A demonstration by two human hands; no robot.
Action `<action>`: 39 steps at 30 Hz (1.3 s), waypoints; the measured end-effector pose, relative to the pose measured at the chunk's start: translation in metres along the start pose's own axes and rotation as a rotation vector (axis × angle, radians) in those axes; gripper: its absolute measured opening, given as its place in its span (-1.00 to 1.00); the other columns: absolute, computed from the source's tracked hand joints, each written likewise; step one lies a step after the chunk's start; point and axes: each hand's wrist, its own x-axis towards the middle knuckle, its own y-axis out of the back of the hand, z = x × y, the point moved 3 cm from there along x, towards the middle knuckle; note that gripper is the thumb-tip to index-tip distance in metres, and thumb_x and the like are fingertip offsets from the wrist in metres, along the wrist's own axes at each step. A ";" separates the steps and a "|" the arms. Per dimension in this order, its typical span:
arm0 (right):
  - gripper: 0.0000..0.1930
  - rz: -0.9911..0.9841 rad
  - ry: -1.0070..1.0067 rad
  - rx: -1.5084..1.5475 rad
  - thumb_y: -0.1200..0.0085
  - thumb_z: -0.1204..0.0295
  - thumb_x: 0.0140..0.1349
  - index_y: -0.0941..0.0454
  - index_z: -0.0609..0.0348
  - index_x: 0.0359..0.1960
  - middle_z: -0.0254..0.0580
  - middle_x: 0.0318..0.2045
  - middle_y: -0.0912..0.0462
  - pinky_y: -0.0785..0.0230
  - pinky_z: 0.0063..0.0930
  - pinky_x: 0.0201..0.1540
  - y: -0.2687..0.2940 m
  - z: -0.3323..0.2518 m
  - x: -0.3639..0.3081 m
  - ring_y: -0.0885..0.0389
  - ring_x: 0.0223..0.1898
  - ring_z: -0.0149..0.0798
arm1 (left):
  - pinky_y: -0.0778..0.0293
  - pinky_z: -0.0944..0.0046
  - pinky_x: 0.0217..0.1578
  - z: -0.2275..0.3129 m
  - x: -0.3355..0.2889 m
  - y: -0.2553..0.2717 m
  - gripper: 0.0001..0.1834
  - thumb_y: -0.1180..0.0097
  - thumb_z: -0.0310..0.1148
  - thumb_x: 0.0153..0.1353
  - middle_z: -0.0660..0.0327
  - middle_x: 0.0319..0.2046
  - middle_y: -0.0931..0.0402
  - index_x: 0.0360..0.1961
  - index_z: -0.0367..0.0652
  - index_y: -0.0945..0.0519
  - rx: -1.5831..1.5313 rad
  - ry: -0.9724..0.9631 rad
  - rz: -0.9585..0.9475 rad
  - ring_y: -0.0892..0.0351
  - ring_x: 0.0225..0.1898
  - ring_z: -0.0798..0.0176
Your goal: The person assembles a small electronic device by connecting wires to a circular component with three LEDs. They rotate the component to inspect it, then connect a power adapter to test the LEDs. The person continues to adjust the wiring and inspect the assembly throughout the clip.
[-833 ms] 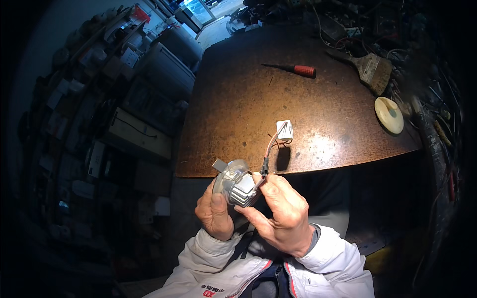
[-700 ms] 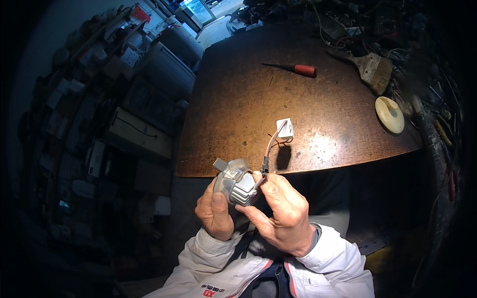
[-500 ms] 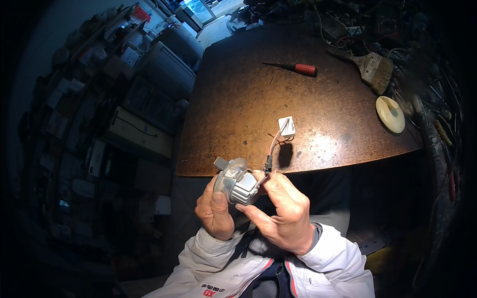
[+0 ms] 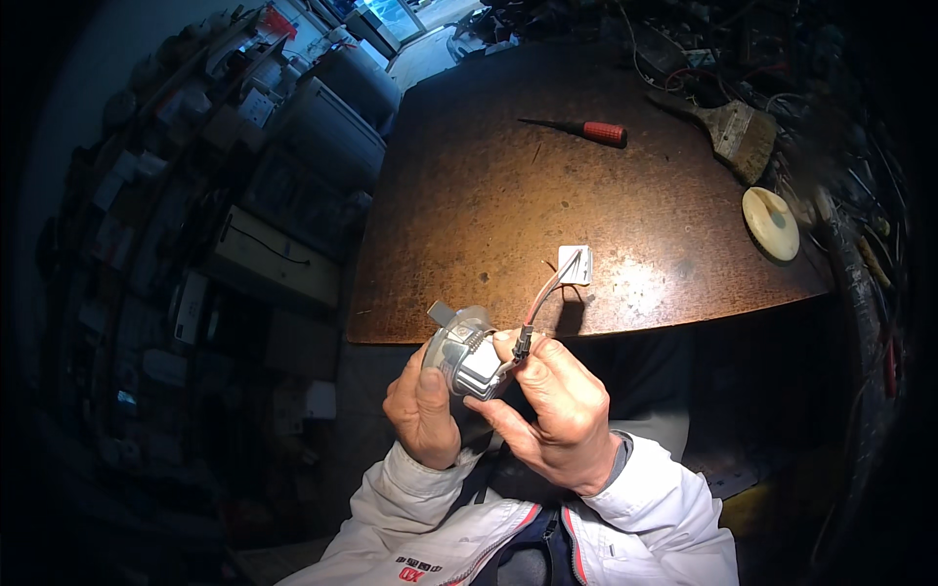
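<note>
A silver recessed downlight [image 4: 476,371] with a finned metal body and spring clips is held in front of the table's near edge. My left hand [image 4: 423,412] is closed around its round rim. With thumb and fingers, my right hand [image 4: 559,415] grips the finned body from the other side. By the right fingertips sits a black plug connector [image 4: 524,342] on the lamp's lead. Pinkish and grey wires run up from it to a small white box [image 4: 575,265], which hangs over or rests on the table; I cannot tell which.
On the brown wooden table [image 4: 459,186] lie a red-handled screwdriver [image 4: 603,133], a wide brush [image 4: 741,140] and a round cream-coloured disc [image 4: 770,225]. Tangled wires and tools crowd the right side. Loaded shelves [image 4: 147,186] stand at the left.
The small white box has swung a little right and turned, with its wires. The downlight is tilted slightly differently, and both hands keep their hold.
</note>
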 end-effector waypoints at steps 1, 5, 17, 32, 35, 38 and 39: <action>-0.52 -0.007 0.003 -0.016 -0.53 0.53 0.07 -0.67 0.42 0.04 0.18 0.00 -0.70 -0.68 -0.20 -0.05 0.000 0.000 0.000 -0.78 -0.12 0.13 | -0.56 0.34 -0.07 0.001 0.000 -0.001 -0.45 0.09 -0.10 0.71 0.09 -0.10 -0.76 0.19 -0.49 -0.62 -0.013 0.010 0.012 -0.68 -0.12 0.36; -0.52 0.000 0.018 -0.012 -0.51 0.54 0.07 -0.67 0.42 0.05 0.18 0.02 -0.70 -0.69 -0.19 -0.04 0.000 0.000 0.000 -0.77 -0.11 0.13 | -0.55 0.35 -0.07 0.004 0.002 -0.003 -0.46 0.09 -0.12 0.71 0.11 -0.10 -0.75 0.18 -0.49 -0.62 -0.009 0.004 0.014 -0.68 -0.12 0.36; -0.48 -0.019 0.300 -0.232 -0.34 0.62 0.07 -0.69 0.37 0.16 0.22 0.04 -0.71 -0.71 -0.12 -0.05 -0.002 0.007 -0.004 -0.79 -0.04 0.16 | -0.56 0.29 0.10 0.003 0.003 0.000 -0.47 0.08 -0.17 0.70 0.05 0.00 -0.76 0.25 -0.52 -0.60 -0.077 0.088 -0.058 -0.70 0.02 0.29; -0.34 -0.039 0.026 -0.203 -0.41 0.63 0.10 -0.63 0.16 0.33 0.22 0.00 -0.64 -0.71 -0.16 -0.25 -0.007 0.003 -0.017 -0.78 -0.20 0.10 | -0.57 0.27 0.14 -0.004 0.003 0.003 -0.46 0.09 -0.18 0.71 0.01 0.02 -0.78 0.30 -0.54 -0.58 -0.100 0.090 -0.076 -0.74 0.04 0.24; -0.31 -0.059 0.000 -0.140 -0.43 0.64 0.06 -0.60 0.24 0.33 0.24 0.04 -0.64 -0.71 -0.19 -0.16 -0.006 0.003 -0.016 -0.78 -0.15 0.15 | -0.57 0.27 0.13 -0.005 0.001 0.003 -0.45 0.10 -0.17 0.71 0.02 0.02 -0.78 0.29 -0.53 -0.59 -0.107 0.108 -0.061 -0.73 0.04 0.24; -0.30 -0.075 -0.019 -0.143 -0.47 0.63 0.00 -0.61 0.30 0.29 0.23 0.03 -0.67 -0.71 -0.20 -0.07 -0.005 0.002 -0.015 -0.79 -0.07 0.15 | -0.58 0.26 0.13 -0.009 0.000 0.005 -0.45 0.10 -0.16 0.71 0.03 0.02 -0.77 0.29 -0.53 -0.59 -0.101 0.107 -0.067 -0.73 0.04 0.25; -0.31 -0.082 -0.017 -0.147 -0.48 0.62 0.01 -0.62 0.30 0.29 0.24 0.03 -0.66 -0.71 -0.20 -0.07 -0.005 0.002 -0.014 -0.79 -0.07 0.15 | -0.58 0.26 0.13 -0.010 -0.001 0.006 -0.45 0.11 -0.16 0.71 0.03 0.02 -0.77 0.29 -0.52 -0.59 -0.105 0.113 -0.069 -0.72 0.04 0.25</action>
